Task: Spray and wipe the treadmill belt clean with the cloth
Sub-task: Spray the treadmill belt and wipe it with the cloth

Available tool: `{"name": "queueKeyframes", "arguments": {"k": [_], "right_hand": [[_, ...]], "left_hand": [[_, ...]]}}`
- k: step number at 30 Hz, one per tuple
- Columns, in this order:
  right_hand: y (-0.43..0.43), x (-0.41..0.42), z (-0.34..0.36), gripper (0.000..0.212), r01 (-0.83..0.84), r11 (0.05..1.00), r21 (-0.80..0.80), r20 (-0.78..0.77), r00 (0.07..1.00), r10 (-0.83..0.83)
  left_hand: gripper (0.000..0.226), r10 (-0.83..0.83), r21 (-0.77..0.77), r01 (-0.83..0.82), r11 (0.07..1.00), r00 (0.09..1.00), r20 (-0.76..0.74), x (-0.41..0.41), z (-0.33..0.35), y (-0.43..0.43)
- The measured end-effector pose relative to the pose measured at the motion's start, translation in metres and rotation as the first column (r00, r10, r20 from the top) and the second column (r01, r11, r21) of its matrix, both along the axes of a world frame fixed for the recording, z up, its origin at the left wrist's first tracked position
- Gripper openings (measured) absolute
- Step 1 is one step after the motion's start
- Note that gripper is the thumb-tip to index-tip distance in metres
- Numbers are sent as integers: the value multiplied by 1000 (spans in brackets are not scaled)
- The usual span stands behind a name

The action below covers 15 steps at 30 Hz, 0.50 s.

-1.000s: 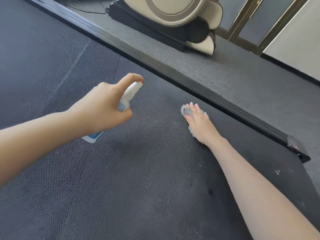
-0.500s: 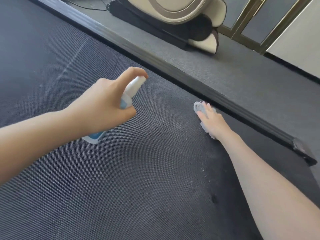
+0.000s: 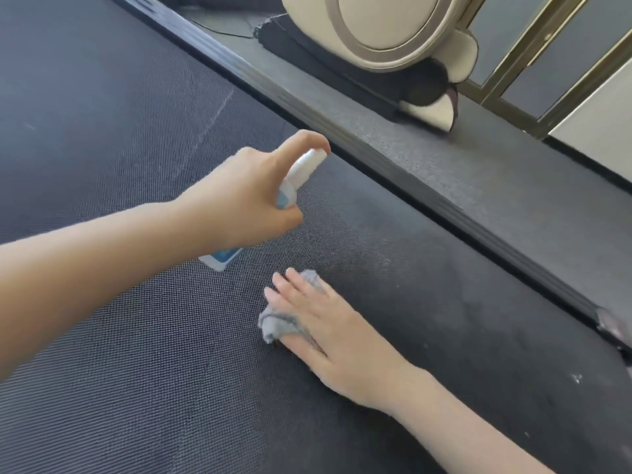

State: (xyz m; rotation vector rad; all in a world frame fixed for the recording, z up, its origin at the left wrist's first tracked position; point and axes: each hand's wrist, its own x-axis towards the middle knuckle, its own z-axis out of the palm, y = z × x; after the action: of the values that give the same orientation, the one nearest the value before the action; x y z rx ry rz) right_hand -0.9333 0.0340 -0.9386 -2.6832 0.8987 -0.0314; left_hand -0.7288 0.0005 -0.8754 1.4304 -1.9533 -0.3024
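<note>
The dark textured treadmill belt (image 3: 136,354) fills most of the view. My left hand (image 3: 246,200) grips a small white and blue spray bottle (image 3: 301,172) above the belt, index finger resting on the white nozzle top, which points toward the side rail. The bottle's blue-labelled bottom sticks out below my fist. My right hand (image 3: 328,333) lies flat with straight fingers on a crumpled grey cloth (image 3: 277,325), pressing it onto the belt just below the bottle. Most of the cloth is hidden under my palm.
A black side rail (image 3: 376,165) borders the belt on the right, ending in a cap (image 3: 612,326). Beyond it is grey floor with a beige and black machine (image 3: 393,39) and gold-framed glass panels (image 3: 533,53). White specks dot the belt at lower right.
My right hand slid the cloth from beside the side rail back toward me and to the left, under the bottle. My left hand kept holding the bottle in roughly the same spot.
</note>
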Motion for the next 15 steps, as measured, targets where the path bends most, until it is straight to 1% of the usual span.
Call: {"name": "queueKeyframes", "arguments": {"k": [2,5,12,15], "right_hand": [[9,4,-3,53,-56,996,-76,-54,997,52],[1,3,-3,54,-34,992,-120,-84,996,24],[-34,-5,-11,61,117,975,-190,-43,991,-127],[-67,-20,-12,56,229,966,-123,-37,971,-235]], "left_hand": [[60,8,4,-8,1000,1000,-7,1,-1,-1],[59,19,17,-18,1000,1000,-4,2,-3,-1],[58,38,54,-37,998,999,-18,6,-7,0],[58,50,59,-48,997,998,-33,8,-8,-2]]}}
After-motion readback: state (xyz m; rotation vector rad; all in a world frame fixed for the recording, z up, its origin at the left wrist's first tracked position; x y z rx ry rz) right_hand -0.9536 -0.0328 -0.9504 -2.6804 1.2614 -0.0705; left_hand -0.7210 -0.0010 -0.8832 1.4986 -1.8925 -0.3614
